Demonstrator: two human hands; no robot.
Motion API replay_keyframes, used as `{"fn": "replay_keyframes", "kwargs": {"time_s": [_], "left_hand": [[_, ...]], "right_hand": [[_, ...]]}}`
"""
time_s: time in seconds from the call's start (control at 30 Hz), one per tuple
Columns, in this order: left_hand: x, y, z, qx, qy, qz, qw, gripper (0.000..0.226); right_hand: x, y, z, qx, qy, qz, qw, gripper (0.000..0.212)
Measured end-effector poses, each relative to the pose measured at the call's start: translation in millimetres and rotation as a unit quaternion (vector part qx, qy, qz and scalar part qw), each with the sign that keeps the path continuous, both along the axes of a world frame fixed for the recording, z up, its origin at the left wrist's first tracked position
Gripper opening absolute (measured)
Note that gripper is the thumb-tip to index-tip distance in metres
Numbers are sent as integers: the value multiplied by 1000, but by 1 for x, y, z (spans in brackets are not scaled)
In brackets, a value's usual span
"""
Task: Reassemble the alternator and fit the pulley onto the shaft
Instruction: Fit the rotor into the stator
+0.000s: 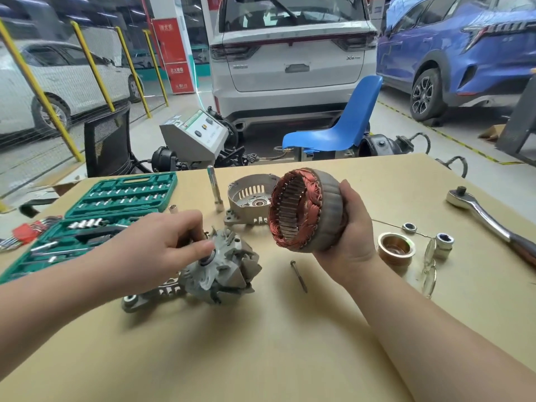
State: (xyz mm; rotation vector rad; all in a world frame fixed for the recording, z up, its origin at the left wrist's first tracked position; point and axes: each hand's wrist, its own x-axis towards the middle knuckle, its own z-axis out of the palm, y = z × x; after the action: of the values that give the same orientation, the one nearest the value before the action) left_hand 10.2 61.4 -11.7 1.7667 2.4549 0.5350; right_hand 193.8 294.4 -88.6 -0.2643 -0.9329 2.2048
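My right hand (352, 227) grips the stator (304, 210), a grey ring with copper windings, tilted above the table. My left hand (162, 242) pinches the shaft end of the grey claw-pole rotor (226, 268), which sits tilted in a housing half (148, 294) lying on the table. The other housing half (249, 198) rests behind, open side toward me. The brass-coloured pulley (396, 249) stands to the right, with a nut (409, 227) and a socket (444, 242) near it. A long bolt (298, 275) lies between rotor and pulley.
A green socket set case (101, 216) lies open at the left, with red hex keys (26, 230) beside it. A ratchet wrench (490, 219) lies at the right edge. An extension bar (214, 187) lies behind. A blue chair (345, 123) and parked cars are beyond the table.
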Motion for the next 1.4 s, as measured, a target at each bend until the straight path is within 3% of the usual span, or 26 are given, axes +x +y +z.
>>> {"fn": "replay_keyframes", "kwargs": {"time_s": [0.13, 0.43, 0.57, 0.73, 0.93, 0.97, 1.07, 1.17, 1.3, 1.4], "left_hand": [[6, -17, -9, 29, 12, -40, 999, 29], [18, -33, -39, 126, 41, -71, 989, 27], [37, -22, -41, 130, 90, -102, 982, 31], [68, -9, -53, 175, 134, -113, 969, 38], [53, -20, -70, 232, 79, -104, 964, 32], [45, -25, -76, 257, 34, -113, 959, 38], [16, -44, -100, 317, -57, -130, 938, 84], [-2, -51, -116, 242, -120, -89, 959, 125], [0, -39, -123, 180, -100, -77, 976, 129], [10, -22, -121, 183, -156, -96, 966, 127]], "right_hand": [[0, -3, 1, 94, -61, -43, 993, 59], [0, -4, -4, 143, -86, -43, 985, 50], [-2, -4, -6, 133, -68, -36, 988, 57], [1, -1, -7, 122, -53, -41, 990, 47], [1, -3, -5, 100, -63, -55, 991, 38], [0, -3, -5, 99, -66, -54, 991, 38], [0, -4, -6, 92, -66, -46, 992, 43], [-1, -4, -7, 85, -70, -39, 993, 52], [-3, -6, -7, 93, -73, -46, 992, 50], [-2, -5, -8, 91, -62, -52, 993, 49]]}}
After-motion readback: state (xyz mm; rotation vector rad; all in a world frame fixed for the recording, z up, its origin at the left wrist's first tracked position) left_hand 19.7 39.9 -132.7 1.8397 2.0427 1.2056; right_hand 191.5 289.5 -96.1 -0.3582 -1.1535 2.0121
